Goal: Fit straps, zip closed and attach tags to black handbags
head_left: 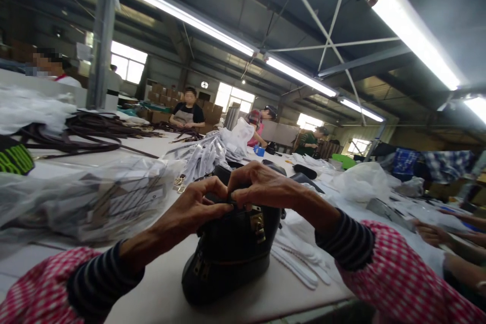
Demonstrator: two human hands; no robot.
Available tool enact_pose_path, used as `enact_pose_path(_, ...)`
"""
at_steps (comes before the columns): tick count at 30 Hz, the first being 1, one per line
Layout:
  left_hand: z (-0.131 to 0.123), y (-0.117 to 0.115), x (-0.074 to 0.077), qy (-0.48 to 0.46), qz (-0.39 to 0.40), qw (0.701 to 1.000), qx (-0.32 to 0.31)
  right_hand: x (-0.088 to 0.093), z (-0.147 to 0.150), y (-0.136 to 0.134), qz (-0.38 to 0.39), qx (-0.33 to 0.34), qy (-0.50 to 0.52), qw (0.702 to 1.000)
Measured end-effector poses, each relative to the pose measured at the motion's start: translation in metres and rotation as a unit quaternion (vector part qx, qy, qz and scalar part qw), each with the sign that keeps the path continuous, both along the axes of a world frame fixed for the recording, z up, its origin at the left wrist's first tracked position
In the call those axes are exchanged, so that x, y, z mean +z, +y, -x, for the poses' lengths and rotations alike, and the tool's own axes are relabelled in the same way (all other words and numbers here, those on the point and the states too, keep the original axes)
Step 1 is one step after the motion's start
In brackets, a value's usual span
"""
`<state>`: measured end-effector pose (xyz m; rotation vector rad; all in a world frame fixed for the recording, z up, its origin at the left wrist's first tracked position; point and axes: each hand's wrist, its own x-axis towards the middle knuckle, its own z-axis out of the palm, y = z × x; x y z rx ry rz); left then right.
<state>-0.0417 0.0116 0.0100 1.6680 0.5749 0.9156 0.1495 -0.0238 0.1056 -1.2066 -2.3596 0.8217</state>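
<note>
A black handbag (231,248) with gold-coloured metal fittings stands on the white table just in front of me. My left hand (203,200) is closed, with thumb and fingers pinching the top edge of the bag. Right beside it, my right hand (261,185) is closed on the same rim, its fingers bent over from above. The two hands meet at the fingertips, and they hide the exact bit of the rim between them. A gold clasp (258,225) shows on the side of the bag below my right hand.
White strips (296,263) lie right of the bag. Plastic-wrapped pieces (94,202) and dark straps (87,131) cover the left side. Behind the bag sits a pile of wrapped parts (212,152). A co-worker's hands (436,235) are at the right edge; other people work farther back.
</note>
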Motion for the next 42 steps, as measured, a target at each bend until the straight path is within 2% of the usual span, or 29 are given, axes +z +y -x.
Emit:
enact_pose_path(5,0.01,0.022,0.016,0.028,-0.082,0.989,-0.121,0.016,-0.011,-0.006,-0.026,0.026,-0.059,0.998)
enact_pose_path(8,0.005,0.036,0.02,0.048,-0.111,0.98,-0.155,0.018,-0.012,-0.005,-0.068,0.017,-0.087,0.994)
enact_pose_path(12,0.0,0.04,0.019,0.059,-0.166,0.978,-0.115,0.014,-0.012,-0.006,-0.124,-0.007,-0.097,0.987)
enact_pose_path(17,0.0,0.025,0.006,0.028,-0.264,0.964,-0.025,0.004,-0.017,-0.013,-0.133,-0.009,-0.043,0.99)
enact_pose_path(20,-0.008,0.017,-0.004,0.0,-0.237,0.97,0.054,-0.007,-0.017,-0.015,-0.117,-0.021,0.007,0.993)
enact_pose_path(22,-0.015,0.014,-0.009,-0.031,-0.201,0.976,0.084,-0.016,-0.015,-0.015,-0.124,-0.051,0.021,0.991)
enact_pose_path(25,-0.024,0.01,-0.013,-0.07,-0.169,0.978,0.103,-0.028,-0.008,-0.016,-0.154,-0.103,0.007,0.983)
enact_pose_path(29,-0.026,0.004,-0.011,-0.085,-0.163,0.977,0.108,-0.039,-0.001,-0.017,-0.218,-0.134,-0.02,0.966)
enact_pose_path(35,-0.012,0.01,-0.005,-0.064,-0.104,0.992,0.016,-0.055,-0.009,-0.019,-0.287,-0.131,-0.034,0.948)
enact_pose_path(40,0.005,0.019,0.015,0.004,-0.019,0.994,-0.11,-0.066,-0.014,-0.019,-0.319,-0.097,-0.021,0.943)
enact_pose_path(42,0.008,0.023,0.023,0.03,-0.021,0.991,-0.125,-0.067,-0.015,-0.018,-0.322,-0.086,-0.021,0.942)
